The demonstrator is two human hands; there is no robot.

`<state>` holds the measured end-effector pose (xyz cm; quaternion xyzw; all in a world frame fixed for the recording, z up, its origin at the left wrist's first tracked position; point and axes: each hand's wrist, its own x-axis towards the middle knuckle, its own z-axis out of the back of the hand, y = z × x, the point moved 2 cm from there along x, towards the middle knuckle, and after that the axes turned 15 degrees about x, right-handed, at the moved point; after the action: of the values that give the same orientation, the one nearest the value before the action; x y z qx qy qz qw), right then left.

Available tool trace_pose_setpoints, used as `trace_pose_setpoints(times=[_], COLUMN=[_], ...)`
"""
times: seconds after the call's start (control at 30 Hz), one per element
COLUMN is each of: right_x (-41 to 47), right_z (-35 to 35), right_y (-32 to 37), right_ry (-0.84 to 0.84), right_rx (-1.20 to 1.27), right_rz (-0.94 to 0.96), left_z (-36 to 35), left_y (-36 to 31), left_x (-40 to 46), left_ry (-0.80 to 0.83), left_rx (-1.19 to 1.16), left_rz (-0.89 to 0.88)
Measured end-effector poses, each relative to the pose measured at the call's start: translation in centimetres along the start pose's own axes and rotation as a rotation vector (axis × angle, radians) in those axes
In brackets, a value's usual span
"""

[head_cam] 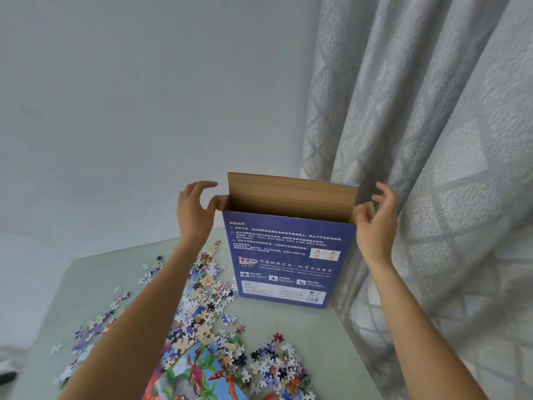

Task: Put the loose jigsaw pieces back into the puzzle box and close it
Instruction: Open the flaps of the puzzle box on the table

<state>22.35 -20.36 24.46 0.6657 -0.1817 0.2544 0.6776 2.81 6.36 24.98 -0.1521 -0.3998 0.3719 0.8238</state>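
Observation:
The blue puzzle box (284, 264) stands upright on the table near its right edge. Its top is open, with the brown lid flap (291, 186) standing up at the back. My left hand (193, 212) is at the box's upper left corner; its thumb touches the small left side flap (220, 202) while the fingers arch above it, holding nothing. My right hand (375, 223) is at the upper right corner and pinches the small right side flap (367, 207) between thumb and forefinger. Loose jigsaw pieces (202, 301) lie scattered on the table in front and to the left of the box.
The pale green table (323, 336) ends close to a grey patterned curtain (432, 168) on the right. A colourful dinosaur picture sheet (199, 373) lies at the near edge among the pieces. A second heap of pieces (277, 362) lies to its right. A plain wall is behind.

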Motion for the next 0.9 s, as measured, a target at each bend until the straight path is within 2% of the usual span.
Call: trace_pose_setpoints(times=[0.07,0.2,0.27,0.4,0.53,0.6,0.7,0.73,0.8,0.87,0.9], right_x=[0.4,0.9,1.0,1.2,1.7,2.1,2.7,2.8,2.9,2.9,2.9], right_z=[0.7,1.2,1.2,1.0,1.1,1.0,0.1,-0.4,-0.9,-1.0,-1.0], right_y=[-0.8,-1.2,-0.9,-0.1,-0.1,0.0,0.4,0.4,0.1,-0.1,-0.2], right_ry=[0.019,0.112,0.161,0.306,0.369,0.428,0.689,0.774,0.886,0.874,0.851], right_rx=[0.002,-0.029,-0.07,-0.162,-0.413,-0.592,-0.772,-0.8,-0.78,-0.658,-0.607], right_rz=[-0.04,-0.093,-0.065,-0.015,0.117,0.267,0.358,0.311,0.087,-0.134,-0.179], left_z=[0.1,0.3,-0.3,-2.3,-4.1,-4.7,-5.0,-5.1,-5.2,-5.3,-5.4], left_y=[0.2,-2.7,-4.9,-7.5,-7.7,-7.7,-7.2,-7.0,-6.9,-6.9,-6.9], left_x=[-0.2,-0.3,-0.3,0.0,0.9,1.1,1.2,1.2,1.1,1.0,1.0], left_ry=[-0.005,0.008,0.061,0.305,0.553,0.616,0.626,0.623,0.616,0.605,0.603], left_rx=[0.157,0.217,0.348,0.584,0.621,0.62,0.628,0.627,0.62,0.613,0.61], left_rz=[-0.143,-0.698,-0.83,-0.841,-0.721,-0.683,-0.675,-0.679,-0.69,-0.694,-0.692])
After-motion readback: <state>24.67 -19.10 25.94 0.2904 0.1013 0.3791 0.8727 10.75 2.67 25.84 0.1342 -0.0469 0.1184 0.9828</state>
